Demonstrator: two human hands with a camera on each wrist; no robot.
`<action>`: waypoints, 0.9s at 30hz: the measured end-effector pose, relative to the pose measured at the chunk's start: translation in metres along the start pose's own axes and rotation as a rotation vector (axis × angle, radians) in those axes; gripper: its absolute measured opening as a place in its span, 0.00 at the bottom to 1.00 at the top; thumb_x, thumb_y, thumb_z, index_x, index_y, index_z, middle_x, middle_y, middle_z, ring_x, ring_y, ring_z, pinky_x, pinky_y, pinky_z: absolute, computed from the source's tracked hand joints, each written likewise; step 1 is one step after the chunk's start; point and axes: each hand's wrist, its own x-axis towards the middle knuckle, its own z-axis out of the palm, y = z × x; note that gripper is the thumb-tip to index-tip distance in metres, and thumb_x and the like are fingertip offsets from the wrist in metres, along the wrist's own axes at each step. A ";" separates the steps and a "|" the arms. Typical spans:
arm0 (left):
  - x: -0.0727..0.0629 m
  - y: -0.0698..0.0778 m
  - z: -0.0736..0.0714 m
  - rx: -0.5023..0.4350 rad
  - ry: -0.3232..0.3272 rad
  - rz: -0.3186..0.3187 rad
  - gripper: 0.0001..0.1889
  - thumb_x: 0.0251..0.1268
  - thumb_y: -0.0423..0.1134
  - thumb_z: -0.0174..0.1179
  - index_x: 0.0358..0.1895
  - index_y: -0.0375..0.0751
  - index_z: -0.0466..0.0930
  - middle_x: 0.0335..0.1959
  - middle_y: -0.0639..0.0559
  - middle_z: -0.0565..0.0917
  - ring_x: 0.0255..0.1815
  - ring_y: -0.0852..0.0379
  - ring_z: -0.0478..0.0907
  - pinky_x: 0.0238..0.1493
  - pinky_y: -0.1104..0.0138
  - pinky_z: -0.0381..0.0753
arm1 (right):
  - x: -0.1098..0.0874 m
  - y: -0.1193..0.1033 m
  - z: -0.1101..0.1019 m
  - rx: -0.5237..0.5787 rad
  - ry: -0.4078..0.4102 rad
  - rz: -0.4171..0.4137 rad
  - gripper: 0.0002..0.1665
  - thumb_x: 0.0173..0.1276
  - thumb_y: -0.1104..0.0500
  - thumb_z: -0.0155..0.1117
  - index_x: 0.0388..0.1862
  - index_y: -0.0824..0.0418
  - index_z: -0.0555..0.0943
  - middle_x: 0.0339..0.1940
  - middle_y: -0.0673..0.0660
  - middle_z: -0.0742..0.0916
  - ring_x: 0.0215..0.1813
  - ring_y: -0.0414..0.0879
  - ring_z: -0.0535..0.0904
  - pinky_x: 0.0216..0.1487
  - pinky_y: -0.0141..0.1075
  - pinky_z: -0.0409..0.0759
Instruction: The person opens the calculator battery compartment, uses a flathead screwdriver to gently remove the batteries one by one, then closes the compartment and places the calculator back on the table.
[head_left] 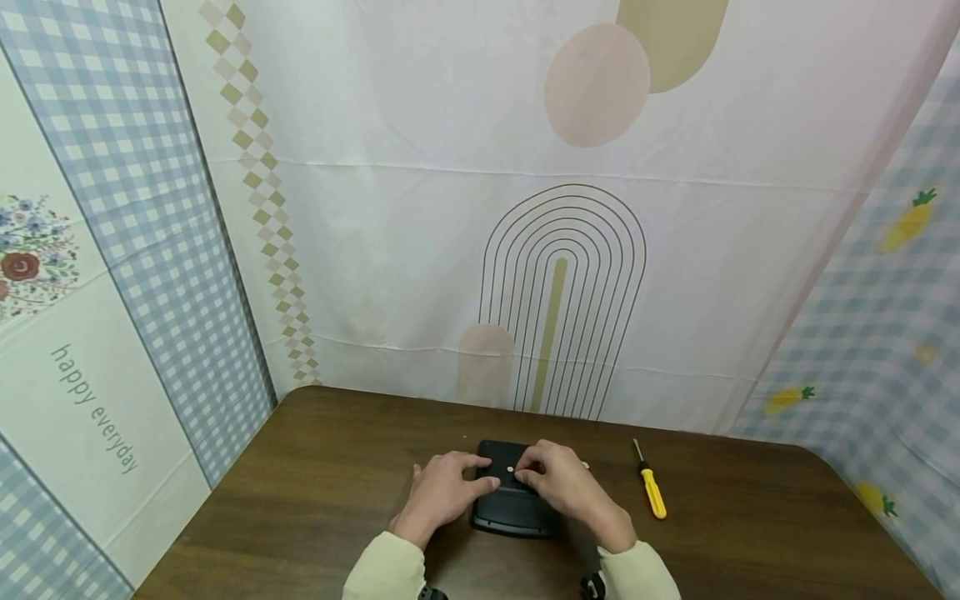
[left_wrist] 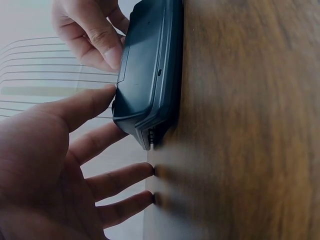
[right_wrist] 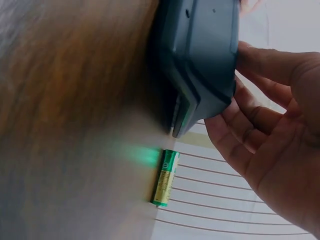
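A black calculator (head_left: 514, 508) lies back side up on the table, with a small pale dot (head_left: 511, 469) on its back. In the left wrist view, key-like bumps show under one end of the calculator (left_wrist: 142, 60). My left hand (head_left: 444, 492) touches it with the thumb and forefinger spread apart. Its other fingers (left_wrist: 122, 181) stretch down to the tabletop. My right hand (head_left: 561, 482) is on the back near the dot, thumb and forefinger close together. Whether they pinch anything is hidden. A green and gold battery (right_wrist: 165, 177) lies just beyond the right hand.
To the right lies a screwdriver (head_left: 652, 490) with a yellow handle, its tip pointing away. The brown wooden table (head_left: 300, 500) ends at a printed cloth (head_left: 390, 250) hanging behind it. Checked cloths (head_left: 900, 333) hang at the sides.
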 end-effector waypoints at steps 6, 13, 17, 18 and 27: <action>0.000 0.000 0.001 -0.002 -0.002 -0.011 0.21 0.67 0.53 0.72 0.58 0.47 0.91 0.61 0.43 0.86 0.69 0.35 0.77 0.65 0.16 0.45 | 0.000 0.003 0.002 0.007 0.023 0.024 0.07 0.69 0.65 0.76 0.33 0.55 0.88 0.33 0.46 0.82 0.36 0.39 0.77 0.37 0.36 0.80; 0.000 0.001 0.000 0.008 0.004 0.000 0.21 0.67 0.53 0.72 0.58 0.48 0.91 0.61 0.43 0.86 0.68 0.34 0.77 0.64 0.16 0.47 | 0.002 0.004 0.005 0.020 0.022 0.063 0.08 0.69 0.66 0.75 0.32 0.55 0.87 0.33 0.46 0.81 0.35 0.39 0.76 0.36 0.35 0.79; 0.000 0.001 0.000 0.013 0.001 0.005 0.21 0.67 0.53 0.72 0.58 0.48 0.91 0.60 0.43 0.86 0.67 0.34 0.78 0.64 0.16 0.48 | 0.002 0.004 0.004 0.030 0.013 0.074 0.07 0.70 0.66 0.75 0.33 0.55 0.87 0.33 0.46 0.82 0.35 0.39 0.76 0.35 0.34 0.79; 0.000 0.000 0.000 0.012 0.000 0.006 0.21 0.67 0.53 0.72 0.58 0.47 0.91 0.61 0.43 0.86 0.67 0.34 0.78 0.65 0.17 0.50 | 0.001 0.003 0.003 0.034 0.011 0.080 0.07 0.70 0.65 0.75 0.33 0.55 0.87 0.33 0.47 0.82 0.34 0.40 0.76 0.35 0.34 0.79; -0.001 0.001 0.001 -0.027 0.079 0.016 0.19 0.69 0.49 0.71 0.56 0.43 0.91 0.55 0.44 0.89 0.58 0.41 0.85 0.54 0.44 0.84 | -0.002 0.000 -0.009 0.009 0.016 0.250 0.06 0.68 0.63 0.78 0.36 0.60 0.86 0.33 0.51 0.83 0.34 0.43 0.77 0.36 0.41 0.81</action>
